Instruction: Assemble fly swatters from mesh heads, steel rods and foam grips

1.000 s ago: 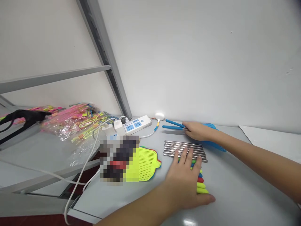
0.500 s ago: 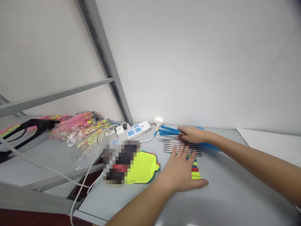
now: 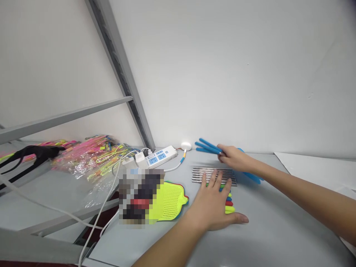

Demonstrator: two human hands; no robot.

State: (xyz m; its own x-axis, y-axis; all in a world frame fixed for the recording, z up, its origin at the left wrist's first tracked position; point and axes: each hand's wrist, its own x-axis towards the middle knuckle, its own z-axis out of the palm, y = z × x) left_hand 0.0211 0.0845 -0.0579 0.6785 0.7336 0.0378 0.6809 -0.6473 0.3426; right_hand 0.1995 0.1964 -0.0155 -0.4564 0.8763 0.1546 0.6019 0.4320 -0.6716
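Observation:
My right hand [image 3: 233, 157] is closed around the metal part of several blue fly swatters [image 3: 207, 146]. Their blue handles fan out to the left, and a blue mesh head [image 3: 252, 178] shows beyond my wrist. Flat on the table, my left hand [image 3: 213, 205] lies with fingers spread over a stack of fly swatters. Its fingertips touch a row of shiny metal rods [image 3: 200, 175]. Green, blue, red and yellow handle ends [image 3: 229, 208] stick out at its right. Yellow perforated swatter heads [image 3: 174, 200] lie to its left, with red and blue edges beneath them.
A white power strip [image 3: 161, 157] with plugs and cables sits at the back left, beside a small white round device [image 3: 186, 146]. Left of the metal post [image 3: 122, 81], a shelf holds bagged colourful items [image 3: 91, 154] and a black strap [image 3: 33, 155]. A pixelated patch hides part of the table.
My right hand has moved slightly right and up, tilting the blue handles upward and away from the rods. My left hand stays on the stack. The view has shifted a little.

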